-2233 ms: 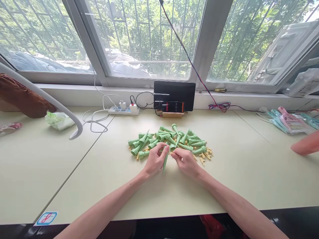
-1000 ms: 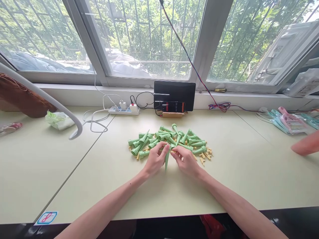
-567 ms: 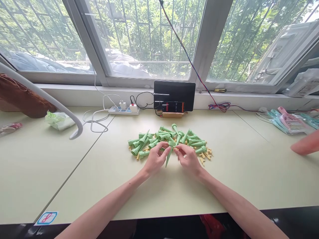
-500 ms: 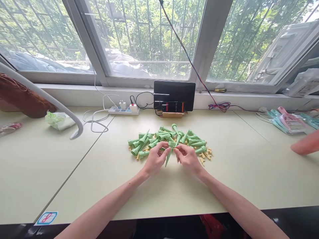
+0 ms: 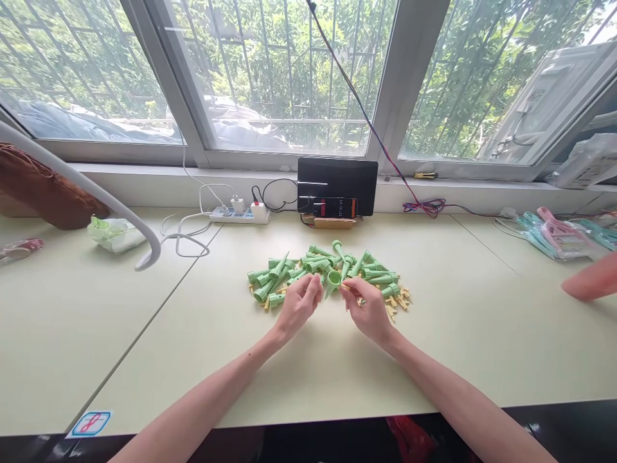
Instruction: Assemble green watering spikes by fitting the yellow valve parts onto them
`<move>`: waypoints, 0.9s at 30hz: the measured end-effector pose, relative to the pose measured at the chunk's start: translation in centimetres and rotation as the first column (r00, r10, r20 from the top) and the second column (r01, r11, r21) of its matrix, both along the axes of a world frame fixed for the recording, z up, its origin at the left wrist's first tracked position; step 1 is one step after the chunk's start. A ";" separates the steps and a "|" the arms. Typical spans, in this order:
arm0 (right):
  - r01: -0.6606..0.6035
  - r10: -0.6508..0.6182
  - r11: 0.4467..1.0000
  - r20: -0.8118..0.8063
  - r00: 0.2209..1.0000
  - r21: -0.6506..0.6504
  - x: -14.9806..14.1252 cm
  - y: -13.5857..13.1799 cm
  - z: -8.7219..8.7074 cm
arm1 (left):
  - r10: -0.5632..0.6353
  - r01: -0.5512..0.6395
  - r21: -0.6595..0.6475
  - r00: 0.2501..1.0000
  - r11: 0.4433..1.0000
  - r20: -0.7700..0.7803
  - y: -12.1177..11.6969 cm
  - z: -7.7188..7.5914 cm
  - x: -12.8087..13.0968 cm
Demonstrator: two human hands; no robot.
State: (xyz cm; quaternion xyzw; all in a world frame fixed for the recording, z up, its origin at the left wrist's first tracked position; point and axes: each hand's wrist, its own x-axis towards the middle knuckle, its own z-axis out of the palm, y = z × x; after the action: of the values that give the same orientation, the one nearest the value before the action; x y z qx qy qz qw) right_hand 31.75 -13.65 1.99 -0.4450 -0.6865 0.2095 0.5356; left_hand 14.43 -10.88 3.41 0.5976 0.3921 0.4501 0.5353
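A pale green plant watering spike (image 5: 333, 279) is held up between my hands, its round open end facing me and its point angled down. The fingertips of my right hand (image 5: 369, 308) pinch it at its right side, where a small yellow bit shows. Just left of the spike, my left hand (image 5: 299, 305) has thumb and fingers pressed together, slightly apart from it. Whatever those fingers hold, if anything, is hidden. Behind both hands lies a heap of similar green spikes (image 5: 276, 273). Small yellow valve pieces (image 5: 398, 299) are scattered at the heap's right end.
A black tablet (image 5: 337, 180) with a phone (image 5: 335, 207) before it stands by the window. To its left is a power strip (image 5: 240, 216) with white cables. A curved white tube (image 5: 120, 209) reaches in at left. Pink and teal packaged items (image 5: 559, 231) lie at right.
The spike has turned so its open end faces me instead of upward. My left fingers have come off it and drawn slightly left; my right hand has shifted a little right.
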 end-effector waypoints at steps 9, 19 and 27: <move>-0.061 0.054 0.996 0.097 0.994 0.066 0.2 0.2 -0.8 | -0.154 0.156 -0.126 0.988 0.980 0.021 0.0 0.1 -0.2; -0.073 0.073 0.997 -0.002 0.997 -0.022 0.2 0.1 0.0 | -0.217 0.216 -0.045 0.976 0.975 -0.018 0.0 0.0 -0.7; -0.059 0.054 0.996 0.074 0.996 0.067 -0.1 -0.1 -0.2 | -0.178 0.178 -0.040 0.984 0.983 0.007 0.1 0.1 -0.7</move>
State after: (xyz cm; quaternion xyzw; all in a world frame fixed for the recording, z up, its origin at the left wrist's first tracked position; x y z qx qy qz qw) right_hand 31.68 -13.74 1.75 -0.4139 -0.7245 0.1845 0.5194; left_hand 13.74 -10.77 3.56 0.6187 0.3453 0.3935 0.5858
